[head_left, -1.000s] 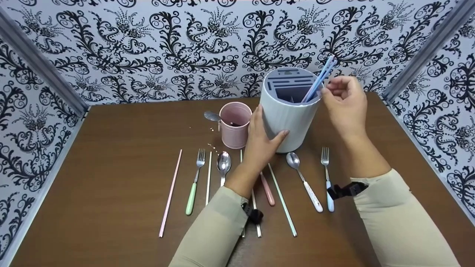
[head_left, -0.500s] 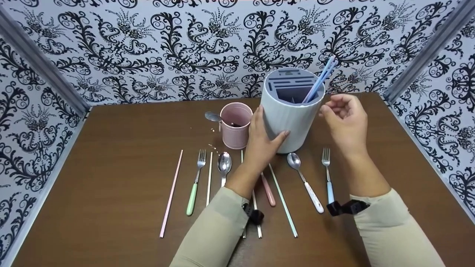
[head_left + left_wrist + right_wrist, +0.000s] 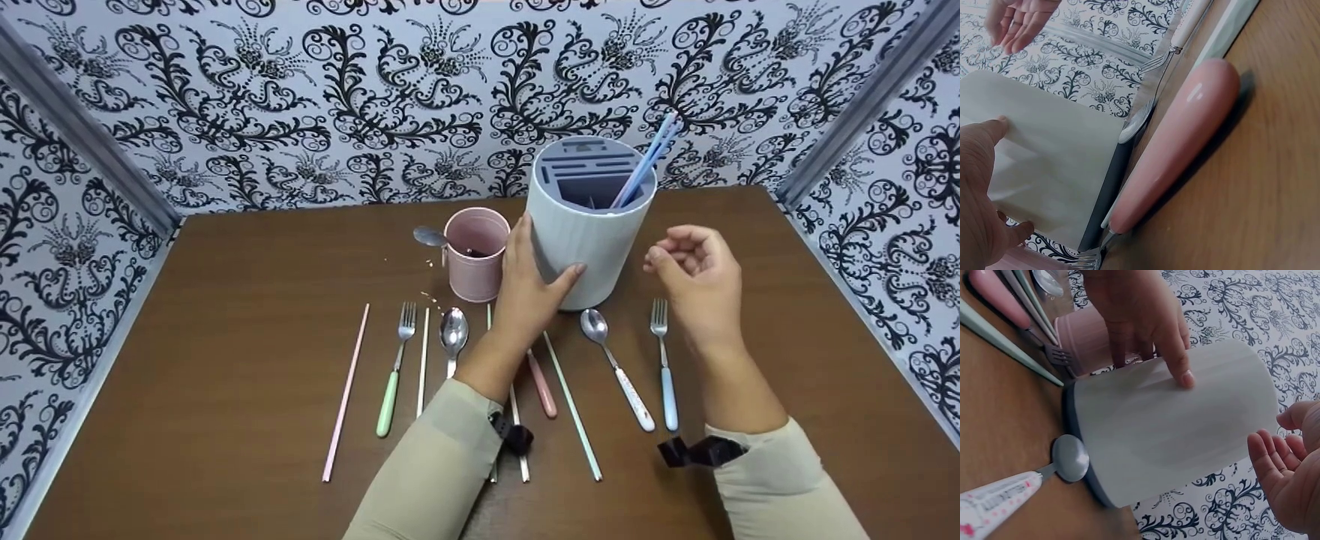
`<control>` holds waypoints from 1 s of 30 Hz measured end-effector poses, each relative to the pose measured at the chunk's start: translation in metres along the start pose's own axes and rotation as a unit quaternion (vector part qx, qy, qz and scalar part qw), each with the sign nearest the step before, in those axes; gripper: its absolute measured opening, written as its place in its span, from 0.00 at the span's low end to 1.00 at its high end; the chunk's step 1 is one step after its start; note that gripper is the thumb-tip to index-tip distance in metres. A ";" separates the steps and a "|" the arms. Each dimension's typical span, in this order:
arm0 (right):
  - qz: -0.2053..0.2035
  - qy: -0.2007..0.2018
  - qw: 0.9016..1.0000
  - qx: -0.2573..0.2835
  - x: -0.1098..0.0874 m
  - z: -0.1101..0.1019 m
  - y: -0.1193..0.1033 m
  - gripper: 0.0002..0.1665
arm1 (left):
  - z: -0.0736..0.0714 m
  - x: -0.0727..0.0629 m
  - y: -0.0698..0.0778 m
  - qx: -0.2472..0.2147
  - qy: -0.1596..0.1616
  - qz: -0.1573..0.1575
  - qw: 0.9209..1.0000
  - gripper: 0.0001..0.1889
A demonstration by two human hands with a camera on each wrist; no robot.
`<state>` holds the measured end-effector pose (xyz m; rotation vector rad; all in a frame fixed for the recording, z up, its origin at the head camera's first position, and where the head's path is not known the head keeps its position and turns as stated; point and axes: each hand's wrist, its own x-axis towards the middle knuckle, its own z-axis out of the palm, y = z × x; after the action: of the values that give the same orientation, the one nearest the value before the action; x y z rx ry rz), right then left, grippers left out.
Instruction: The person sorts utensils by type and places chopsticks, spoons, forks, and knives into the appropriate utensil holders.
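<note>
A tall white utensil holder (image 3: 592, 262) with a grey slotted top stands at the back of the table. Blue chopsticks (image 3: 646, 165) lean out of its front compartment toward the right. My left hand (image 3: 529, 289) grips the holder's left side, thumb across the front, as the right wrist view also shows. To the right of the holder hovers my right hand (image 3: 701, 289), fingers loosely curled with nothing in them. Below it on the table lie a blue-handled fork (image 3: 669, 390) and a spoon with a floral handle (image 3: 624, 379).
Left of the holder is a pink cup (image 3: 476, 277) with a spoon (image 3: 429, 236) sticking out. In front lie a green-handled fork (image 3: 388, 401), a large spoon (image 3: 454, 330), a pink-handled fork (image 3: 1176, 146), a pink chopstick (image 3: 345, 397) and several other chopsticks. Patterned walls enclose the table.
My right hand has moved away from the blue chopsticks and down toward me, leaving them in the holder. The left hand and holder have stayed in place.
</note>
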<state>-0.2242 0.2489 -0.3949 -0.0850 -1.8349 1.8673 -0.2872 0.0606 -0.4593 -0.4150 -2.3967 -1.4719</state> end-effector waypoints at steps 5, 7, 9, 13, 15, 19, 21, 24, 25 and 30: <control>0.021 -0.011 1.000 0.004 -0.004 -0.004 0.006 0.16 | 0.001 0.000 -0.001 0.000 0.001 0.002 1.000 0.55; 0.024 -0.020 1.000 -0.003 -0.005 -0.006 0.008 0.16 | 0.001 0.000 -0.001 0.000 0.001 0.002 1.000 0.55; 0.026 -0.031 0.999 -0.022 -0.006 -0.008 0.010 0.16 | 0.001 0.000 0.000 0.000 0.001 0.001 1.000 0.55; 0.029 -0.058 0.995 -0.076 -0.007 -0.012 0.012 0.15 | 0.000 0.000 0.001 -0.002 0.002 0.002 1.000 0.55; 0.030 -0.072 0.991 -0.105 -0.007 -0.015 0.013 0.15 | 0.000 0.000 0.002 -0.003 0.005 0.003 1.000 0.55; 0.027 -0.099 0.982 -0.156 -0.007 -0.019 0.015 0.17 | -0.002 0.001 0.001 -0.003 0.007 0.004 1.000 0.55; 0.027 -0.110 0.977 -0.180 -0.007 -0.020 0.016 0.18 | -0.002 0.001 0.001 -0.003 0.006 0.005 1.000 0.54; 0.030 -0.127 0.968 -0.214 -0.007 -0.022 0.017 0.20 | -0.002 0.001 0.001 -0.005 0.002 0.004 1.000 0.54; 0.031 -0.134 0.964 -0.228 -0.007 -0.023 0.016 0.21 | -0.002 0.000 0.001 -0.006 0.000 0.002 1.000 0.54; 0.032 -0.166 0.940 -0.297 -0.007 -0.028 0.013 0.24 | -0.001 0.000 0.000 -0.007 -0.001 -0.001 1.000 0.54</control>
<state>-0.2113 0.2722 -0.4117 -0.0401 -2.6098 1.3605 -0.2869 0.0597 -0.4587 -0.4184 -2.3896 -1.4906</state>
